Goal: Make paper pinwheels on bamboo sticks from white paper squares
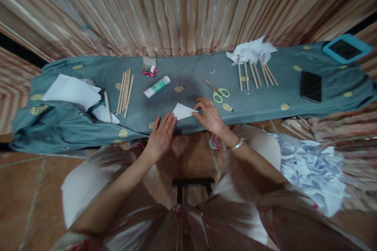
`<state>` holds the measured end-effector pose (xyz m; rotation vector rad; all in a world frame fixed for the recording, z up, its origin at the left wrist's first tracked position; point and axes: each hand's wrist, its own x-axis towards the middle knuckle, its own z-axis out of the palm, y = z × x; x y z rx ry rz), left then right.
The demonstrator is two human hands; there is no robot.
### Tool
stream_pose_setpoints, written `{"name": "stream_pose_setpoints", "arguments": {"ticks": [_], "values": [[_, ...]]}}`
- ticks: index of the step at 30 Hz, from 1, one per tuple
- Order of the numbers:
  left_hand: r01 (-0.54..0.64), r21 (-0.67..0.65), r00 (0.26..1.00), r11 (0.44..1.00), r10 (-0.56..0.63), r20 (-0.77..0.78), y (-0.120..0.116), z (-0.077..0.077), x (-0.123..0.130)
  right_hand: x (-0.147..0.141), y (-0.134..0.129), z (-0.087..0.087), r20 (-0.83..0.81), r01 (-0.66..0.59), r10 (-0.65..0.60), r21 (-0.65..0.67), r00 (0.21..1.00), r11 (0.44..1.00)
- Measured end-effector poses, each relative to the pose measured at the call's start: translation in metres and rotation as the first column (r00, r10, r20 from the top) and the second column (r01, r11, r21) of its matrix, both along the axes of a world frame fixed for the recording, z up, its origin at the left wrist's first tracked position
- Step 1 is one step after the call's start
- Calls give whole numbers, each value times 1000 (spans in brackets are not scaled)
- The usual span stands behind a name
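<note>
A small folded white paper triangle (182, 111) lies near the front edge of the cloth-covered table. My left hand (161, 135) rests flat at its left corner, fingers stretched out. At the right tip, my right hand (208, 115) pinches the paper between thumb and fingers. Just beyond that hand are scissors (217, 90) with green handles. A glue stick (157, 86) lies behind the left hand, and a small open red and white box (149, 67) stands farther back.
Wooden sticks (125, 92) and white paper sheets (72, 91) lie left. Paper pinwheels on sticks (253, 55), a black phone (311, 87) and a blue-framed device (346, 48) are right. A heap of cut paper (312, 168) sits below the table's right side.
</note>
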<state>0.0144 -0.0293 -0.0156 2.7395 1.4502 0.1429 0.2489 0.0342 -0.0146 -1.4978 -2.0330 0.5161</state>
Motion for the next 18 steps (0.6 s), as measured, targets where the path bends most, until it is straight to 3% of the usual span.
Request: {"name": "stream_pose_setpoints", "arguments": {"ticks": [18], "values": [[-68, 21, 990, 997, 65, 126, -22, 1, -19, 8, 2, -7, -18, -37, 38, 24, 999, 999]]}}
